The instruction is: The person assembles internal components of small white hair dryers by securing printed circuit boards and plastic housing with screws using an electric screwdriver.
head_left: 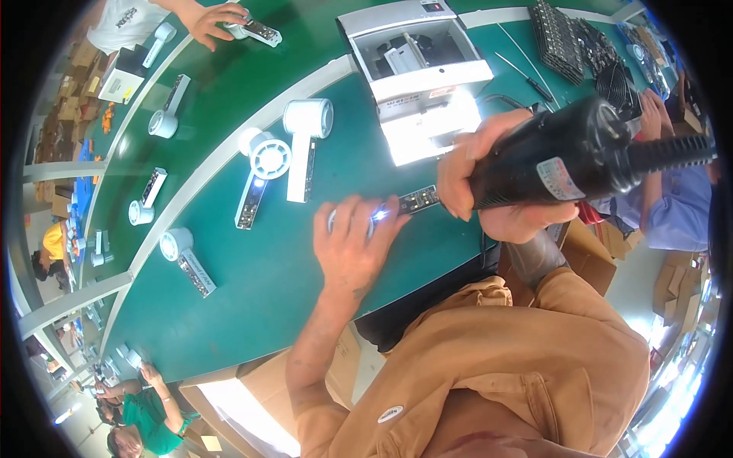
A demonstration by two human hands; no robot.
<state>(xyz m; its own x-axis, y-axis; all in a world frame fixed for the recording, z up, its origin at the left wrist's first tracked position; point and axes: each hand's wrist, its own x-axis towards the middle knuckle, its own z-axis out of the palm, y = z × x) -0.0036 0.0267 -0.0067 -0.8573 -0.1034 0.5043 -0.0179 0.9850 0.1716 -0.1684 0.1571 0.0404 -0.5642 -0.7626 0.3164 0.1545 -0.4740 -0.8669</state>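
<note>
My left hand (350,240) lies over the head of a small handheld fan on the green bench, fingers curled round it. A bright light shows between its fingers. From under them the fan's open handle (420,200), with its bare circuit board, points right. My right hand (460,177) is wrapped round a thick black electric screwdriver (527,164) with a ribbed cable. The screwdriver's tip is hidden, close to the end of the fan handle. Just left of my left hand lie two pale blue fans, one with a lit board (250,200) and another (307,141) beside it.
A white screw feeder (427,61) stands behind my hands. Another fan (187,259) lies at the left. More fans (164,114) lie on the green conveyor beyond a metal rail (221,156). A co-worker's hand (206,21) touches one. Stacked circuit boards (557,42) and a thin screwdriver (527,78) lie far right.
</note>
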